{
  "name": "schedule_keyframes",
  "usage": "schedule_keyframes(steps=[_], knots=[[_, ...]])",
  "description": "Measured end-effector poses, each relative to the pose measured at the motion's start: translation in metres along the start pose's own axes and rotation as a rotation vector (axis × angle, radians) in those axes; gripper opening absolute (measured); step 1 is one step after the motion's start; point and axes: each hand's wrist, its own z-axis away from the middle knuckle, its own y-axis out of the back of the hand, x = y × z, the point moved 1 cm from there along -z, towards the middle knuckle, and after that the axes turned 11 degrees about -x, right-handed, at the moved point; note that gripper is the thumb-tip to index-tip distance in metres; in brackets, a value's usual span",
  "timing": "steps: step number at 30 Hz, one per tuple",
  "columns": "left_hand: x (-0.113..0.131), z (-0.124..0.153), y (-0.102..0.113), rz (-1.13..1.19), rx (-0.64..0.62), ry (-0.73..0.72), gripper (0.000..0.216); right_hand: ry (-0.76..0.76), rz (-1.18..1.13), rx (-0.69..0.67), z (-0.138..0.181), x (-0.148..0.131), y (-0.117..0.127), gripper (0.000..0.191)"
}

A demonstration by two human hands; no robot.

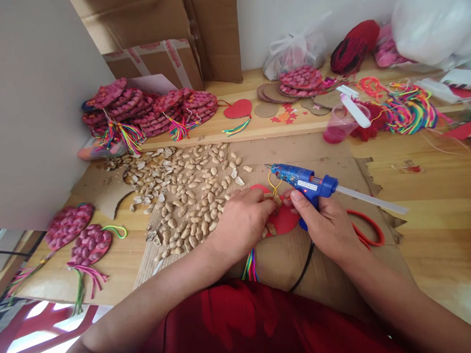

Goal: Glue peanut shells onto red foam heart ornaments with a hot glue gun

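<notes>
Red disc (287, 220): between your left hand (243, 220) and right hand (329, 222), beneath the left fingertips.
Left hand: fingers bent over peanuts (271, 229); whether they pinch one, I cannot tell.
Right hand: clamped round the glue gun (295, 175) handle.

Brown cardboard (216, 37) stands at the upper left of the frame, while toward the upper right a tied plastic bag (292, 51), a dark red bundle of strands (349, 52) and a white bag (432, 25) appear above a plastic cup (334, 121) with pink contents and a tangle of multicoloured cords (410, 111).
</notes>
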Motion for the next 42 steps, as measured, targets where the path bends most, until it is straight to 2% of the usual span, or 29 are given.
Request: schedule_keyframes(steps=[10, 23, 34, 39, 42], knots=[[0.003, -0.008, -0.002, 0.047, 0.061, 0.044, 0.012, 0.009, -0.009, 0.009, -0.002, 0.001, -0.003, 0.037], [0.005, -0.011, -0.005, 0.043, 0.058, 0.041, 0.018, 0.007, 0.003, 0.002, -0.003, 0.003, -0.003, 0.036], [0.005, -0.011, -0.009, 0.017, 0.067, 0.058, 0.02, -0.066, -0.033, 0.037, -0.007, 0.016, -0.003, 0.045], [0.0, -0.01, -0.004, 0.146, 0.016, 0.082, 0.023, -0.056, -0.121, 0.057, -0.013, 0.018, -0.004, 0.05], [-0.006, -0.002, 0.0, 0.307, 0.075, 0.151, 0.026, -0.04, -0.169, 0.088, -0.014, 0.018, -0.003, 0.052]])
